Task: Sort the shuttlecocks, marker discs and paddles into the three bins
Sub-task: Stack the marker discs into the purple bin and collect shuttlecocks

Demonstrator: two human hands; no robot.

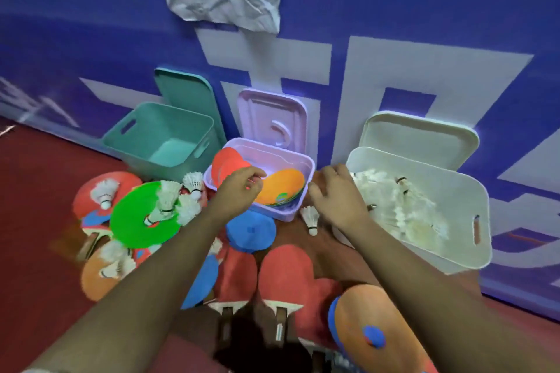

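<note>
Three open bins stand along the blue wall [454, 3]: a white bin [448, 254] full of shuttlecocks, a teal bin [136, 151] and a lilac bin [281, 212] holding marker discs [281, 188]. Red paddles [285, 269] and a green disc [136, 221] lie on the floor before them. The left hand [239, 191] hovers over the lilac bin, fingers curled, their grip unclear; the right hand [336, 200] spreads loosely empty near a lone shuttlecock [310, 218].

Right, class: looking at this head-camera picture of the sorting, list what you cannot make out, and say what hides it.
- Whether the left hand grips anything: its fingers curl over the purple bin, hiding the palm.
- How many marker discs lie in the purple bin: stacked, partly behind that hand.
- How many shuttlecocks fill the white bin: blurred into one mass.
- Paddle handles: dark and blurred near the bottom edge.
- Right hand: palm faces down, contents unseen.
</note>
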